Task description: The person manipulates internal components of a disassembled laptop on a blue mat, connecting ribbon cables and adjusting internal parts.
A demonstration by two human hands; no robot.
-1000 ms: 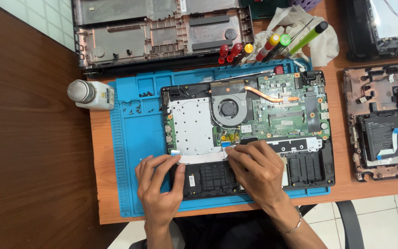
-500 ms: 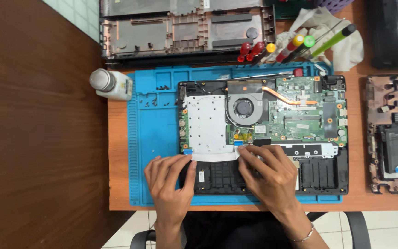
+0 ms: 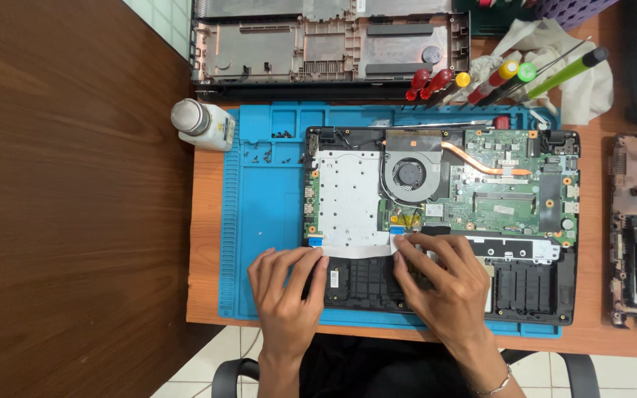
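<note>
Ribbon cable (image 3: 355, 250): flat, white, blue-tipped | left hand (image 3: 287, 298), right hand (image 3: 447, 284): fingers pressing its ends, not clamped

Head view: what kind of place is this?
Probably an electronics repair bench. An opened laptop with bare board and fan lies on a blue repair mat, screwdrivers are lined up behind it, and other stripped laptop shells sit around. Both hands work on a flat ribbon cable.

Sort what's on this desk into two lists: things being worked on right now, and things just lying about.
In hand:
left hand and right hand, both pressing on the white flat cable
open laptop
blue mat underneath

Lying about:
white bottle
screwdrivers
white cloth
spare laptop shell
loose screws
</note>
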